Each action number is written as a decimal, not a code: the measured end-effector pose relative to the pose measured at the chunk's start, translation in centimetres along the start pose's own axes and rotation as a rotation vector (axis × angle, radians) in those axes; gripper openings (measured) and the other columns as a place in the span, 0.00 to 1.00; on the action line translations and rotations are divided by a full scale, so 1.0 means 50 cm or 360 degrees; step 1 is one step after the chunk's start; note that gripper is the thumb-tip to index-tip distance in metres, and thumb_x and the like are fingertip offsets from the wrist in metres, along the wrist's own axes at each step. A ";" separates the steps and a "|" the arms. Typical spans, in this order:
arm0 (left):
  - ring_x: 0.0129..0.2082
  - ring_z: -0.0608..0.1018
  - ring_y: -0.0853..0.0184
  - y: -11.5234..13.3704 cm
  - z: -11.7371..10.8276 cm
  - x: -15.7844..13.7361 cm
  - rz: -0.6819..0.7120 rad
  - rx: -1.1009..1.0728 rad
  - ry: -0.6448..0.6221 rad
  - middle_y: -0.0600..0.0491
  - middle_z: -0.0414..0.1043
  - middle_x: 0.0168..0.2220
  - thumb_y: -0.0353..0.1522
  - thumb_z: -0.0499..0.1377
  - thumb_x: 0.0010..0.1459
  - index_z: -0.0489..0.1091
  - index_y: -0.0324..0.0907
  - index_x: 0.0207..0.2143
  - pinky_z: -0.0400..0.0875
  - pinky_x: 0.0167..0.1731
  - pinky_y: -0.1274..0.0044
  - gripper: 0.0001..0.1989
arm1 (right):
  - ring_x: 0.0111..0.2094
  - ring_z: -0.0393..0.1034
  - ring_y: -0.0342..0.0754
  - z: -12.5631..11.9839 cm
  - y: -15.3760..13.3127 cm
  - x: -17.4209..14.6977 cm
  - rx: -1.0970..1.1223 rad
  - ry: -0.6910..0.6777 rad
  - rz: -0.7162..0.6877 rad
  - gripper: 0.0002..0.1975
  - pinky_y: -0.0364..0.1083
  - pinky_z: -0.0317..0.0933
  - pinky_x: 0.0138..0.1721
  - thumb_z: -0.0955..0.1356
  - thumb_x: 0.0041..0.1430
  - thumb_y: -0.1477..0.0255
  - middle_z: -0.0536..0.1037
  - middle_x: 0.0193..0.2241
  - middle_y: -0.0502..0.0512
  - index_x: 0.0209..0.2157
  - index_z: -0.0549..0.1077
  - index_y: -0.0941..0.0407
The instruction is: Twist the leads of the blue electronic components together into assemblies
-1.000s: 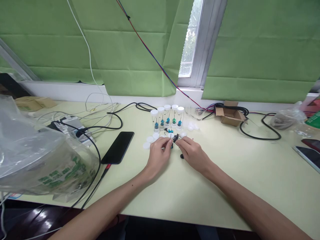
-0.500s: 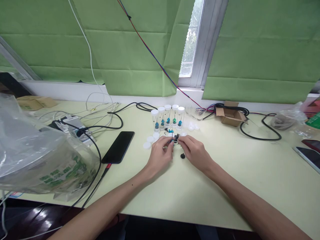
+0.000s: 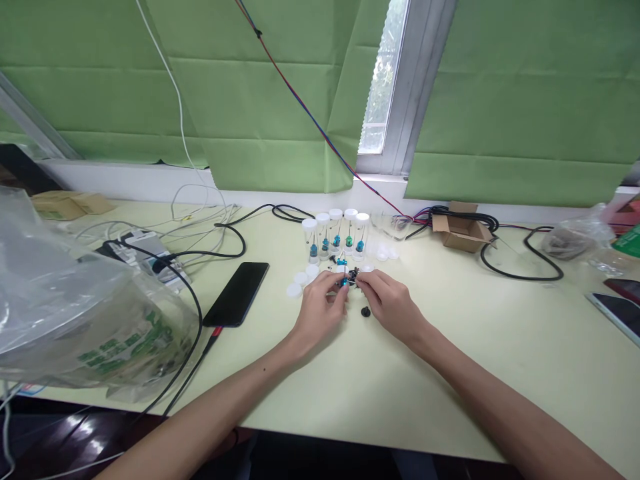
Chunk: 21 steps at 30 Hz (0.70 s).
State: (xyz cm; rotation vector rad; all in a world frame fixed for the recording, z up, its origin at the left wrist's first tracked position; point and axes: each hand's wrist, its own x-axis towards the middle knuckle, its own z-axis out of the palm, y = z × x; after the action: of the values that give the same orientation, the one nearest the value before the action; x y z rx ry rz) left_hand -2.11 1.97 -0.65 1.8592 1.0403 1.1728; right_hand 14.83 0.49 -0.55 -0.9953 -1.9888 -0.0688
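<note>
My left hand (image 3: pixel 323 303) pinches a small blue part (image 3: pixel 344 283) with a thin dark pin standing up from it. Fingers closed, my right hand (image 3: pixel 393 301) meets it from the right at a thin light piece too small to name. Small black parts (image 3: pixel 353 275) lie just behind the fingertips, partly hidden. On the table below the right fingers rests a round black piece (image 3: pixel 365 311). Several clear tubes (image 3: pixel 335 230) with white caps stand in an arc behind the hands, each holding a blue or green part. Another blue part (image 3: pixel 341 262) lies before them.
White caps (image 3: pixel 294 291) lie left of my hands, with more behind to the right. A black phone (image 3: pixel 237 295) rests on the left beside a large plastic bag (image 3: pixel 100 313). Cables (image 3: pixel 230 233) run along the back. An open cardboard box (image 3: pixel 463 233) stands at the back right.
The blue part between my left fingers has turned slightly and shows more. Both hands have otherwise stayed almost in place.
</note>
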 end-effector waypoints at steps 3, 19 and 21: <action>0.27 0.76 0.70 -0.001 0.000 0.000 -0.0001 -0.0047 -0.0002 0.48 0.68 0.41 0.36 0.55 0.62 0.73 0.40 0.44 0.75 0.23 0.78 0.12 | 0.33 0.73 0.48 0.001 0.001 0.000 0.0027 0.0019 0.0009 0.09 0.46 0.67 0.34 0.60 0.69 0.76 0.77 0.33 0.58 0.41 0.71 0.57; 0.20 0.70 0.71 -0.003 -0.003 0.005 -0.0197 -0.0329 -0.0076 0.52 0.72 0.29 0.40 0.59 0.58 0.73 0.40 0.39 0.68 0.23 0.77 0.13 | 0.31 0.73 0.47 0.001 0.012 0.001 0.0265 0.0042 0.0244 0.07 0.44 0.66 0.31 0.63 0.65 0.74 0.79 0.32 0.55 0.35 0.73 0.56; 0.19 0.68 0.71 0.003 -0.005 0.006 -0.0247 -0.0377 -0.0104 0.54 0.69 0.24 0.39 0.60 0.58 0.73 0.41 0.38 0.66 0.22 0.77 0.12 | 0.30 0.72 0.47 0.000 0.013 0.001 0.0312 0.0021 0.0304 0.07 0.44 0.65 0.30 0.64 0.65 0.73 0.78 0.31 0.54 0.34 0.73 0.56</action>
State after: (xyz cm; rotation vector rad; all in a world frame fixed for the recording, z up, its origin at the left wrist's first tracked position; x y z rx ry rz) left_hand -2.21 2.23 -0.32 1.5933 0.9469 1.0862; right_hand 15.23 0.97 -0.70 -1.0476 -1.8390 0.2198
